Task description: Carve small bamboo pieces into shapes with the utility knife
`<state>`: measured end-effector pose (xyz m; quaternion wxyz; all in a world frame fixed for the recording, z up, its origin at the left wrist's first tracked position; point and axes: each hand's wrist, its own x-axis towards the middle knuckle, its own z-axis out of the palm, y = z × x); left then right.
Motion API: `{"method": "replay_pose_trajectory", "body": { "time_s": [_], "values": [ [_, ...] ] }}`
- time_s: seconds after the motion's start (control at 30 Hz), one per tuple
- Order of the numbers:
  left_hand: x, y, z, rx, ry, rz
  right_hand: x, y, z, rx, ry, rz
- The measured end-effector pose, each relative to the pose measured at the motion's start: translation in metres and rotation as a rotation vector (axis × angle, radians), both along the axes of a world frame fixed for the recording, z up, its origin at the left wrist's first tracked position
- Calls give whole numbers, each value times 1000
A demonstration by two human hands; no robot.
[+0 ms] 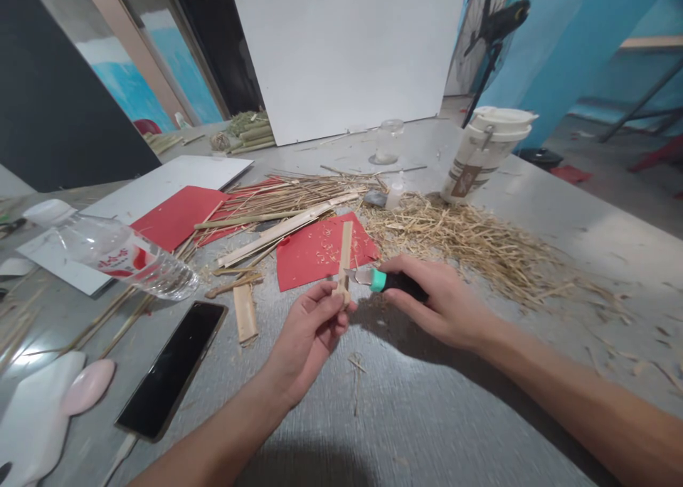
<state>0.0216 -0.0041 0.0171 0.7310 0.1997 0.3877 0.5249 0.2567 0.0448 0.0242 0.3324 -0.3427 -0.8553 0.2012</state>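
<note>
A grey tabletop (427,430) is spreading across the frame. At lower left, a dark phone (171,372) is lying flat. At centre, the left hand (314,325) is pinching a pale, wood-like strip (346,249) near its lower end; it is probably proving light, stiff and splittable, the end below the blade (363,277) offering the safer hold. Right of centre, the right hand (440,298) is gripping a green-and-black cutter (403,284), its blade reaching the strip.
</note>
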Motion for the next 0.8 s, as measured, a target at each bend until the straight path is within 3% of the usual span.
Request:
{"method": "replay_pose_trajectory", "body": {
  "time_s": [0.2, 0.5, 0.8],
  "values": [
    [2, -1, 6, 106, 170, 27, 0, 0, -2, 11, 24, 7],
    [3, -1, 0, 199, 464, 156, -2, -1, 0, 32, 37, 7],
    [-3, -4, 3, 291, 696, 153, -3, -1, 3, -73, 145, -283]
  ]
}}
